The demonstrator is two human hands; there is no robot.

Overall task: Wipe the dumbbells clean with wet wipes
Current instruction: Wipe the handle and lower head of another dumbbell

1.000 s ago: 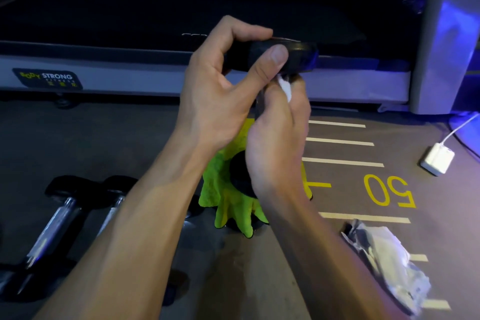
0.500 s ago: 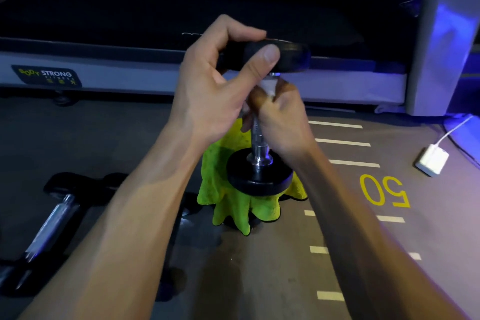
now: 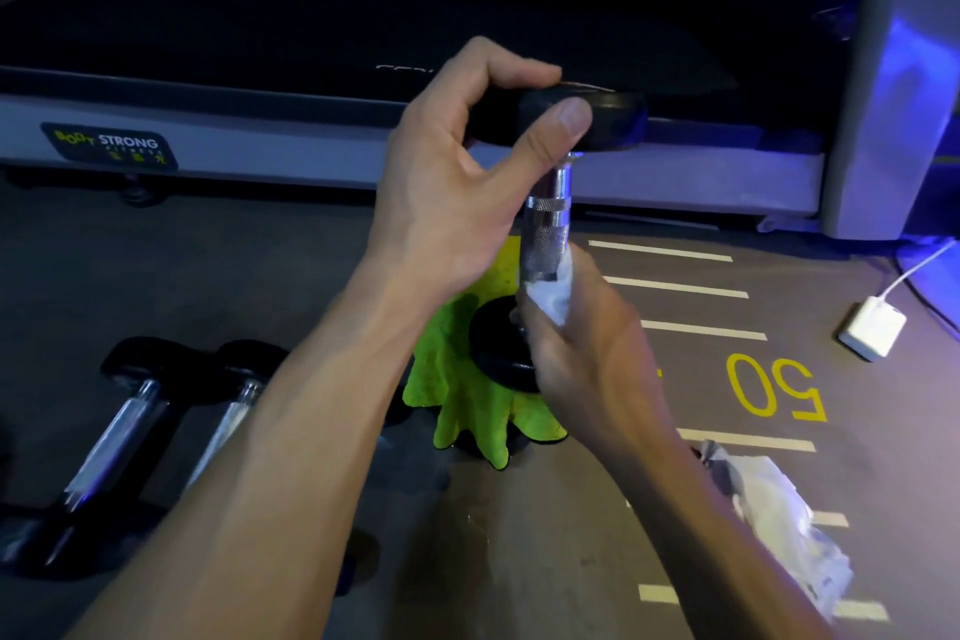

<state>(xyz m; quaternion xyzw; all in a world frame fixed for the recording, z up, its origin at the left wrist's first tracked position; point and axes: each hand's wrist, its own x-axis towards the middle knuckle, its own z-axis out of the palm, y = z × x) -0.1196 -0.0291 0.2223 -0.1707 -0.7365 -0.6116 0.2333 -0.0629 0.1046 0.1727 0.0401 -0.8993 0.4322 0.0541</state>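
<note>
Dim scene, blue-violet glow from the right, right hand (image 3: pixel 587 359) motion-blurred, wide-angle bending at the edges.

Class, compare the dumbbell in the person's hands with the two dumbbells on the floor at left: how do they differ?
The held dumbbell stands upright; the floor dumbbells lie flat. The left hand grips the held one's top and the right hand rubs a wet wipe on its handle; the floor dumbbells are untouched. All have black ends and silver handles.

a dark label (image 3: pixel 108 147) on the treadmill's side rail (image 3: pixel 260 156) ahead of me reads "body strong", its small line below unreadable. on the floor (image 3: pixel 857 431), a yellow "50" (image 3: pixel 774 387) is painted, upside down to me.
</note>
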